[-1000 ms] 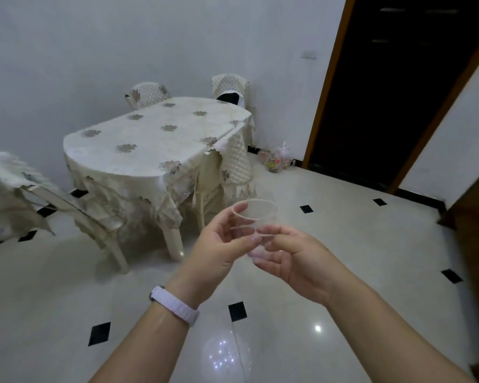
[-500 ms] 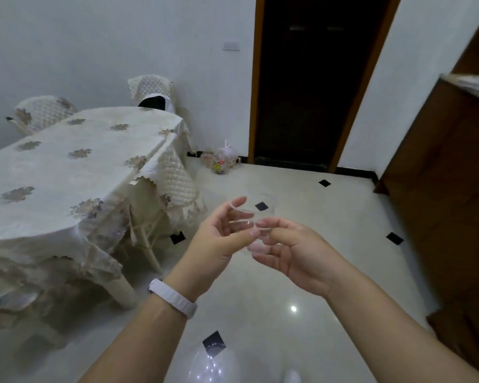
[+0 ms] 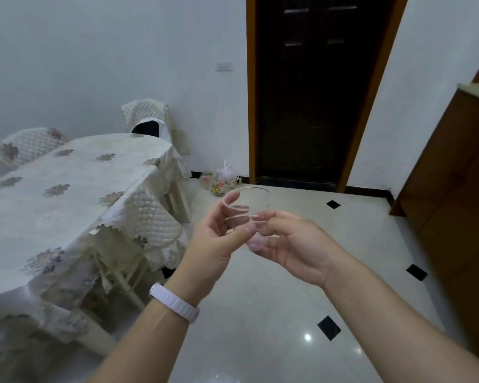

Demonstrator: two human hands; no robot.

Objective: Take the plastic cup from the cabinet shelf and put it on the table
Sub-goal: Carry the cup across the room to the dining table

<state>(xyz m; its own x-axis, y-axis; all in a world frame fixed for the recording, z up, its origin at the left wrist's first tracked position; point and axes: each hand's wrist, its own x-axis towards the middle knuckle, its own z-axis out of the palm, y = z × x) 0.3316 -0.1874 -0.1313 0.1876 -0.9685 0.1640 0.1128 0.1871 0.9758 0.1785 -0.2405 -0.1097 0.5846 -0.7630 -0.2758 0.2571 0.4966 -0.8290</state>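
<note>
You grip the clear, thin-walled plastic cup point(image 3: 248, 210) in both your left hand point(image 3: 213, 244) and right hand point(image 3: 291, 241), over the floor beside the cloth-covered oval table point(image 3: 67, 194); squeeze and it may buckle and slip

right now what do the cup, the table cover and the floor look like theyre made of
Cup: clear, thin plastic by the look; fingers and floor show through its wall.
Table cover: cream woven fabric, matte, with flower motifs and a scalloped hem that drapes.
Floor: glossy pale tile, probably ceramic or stone, with black diamond insets and a lamp reflection.
</note>
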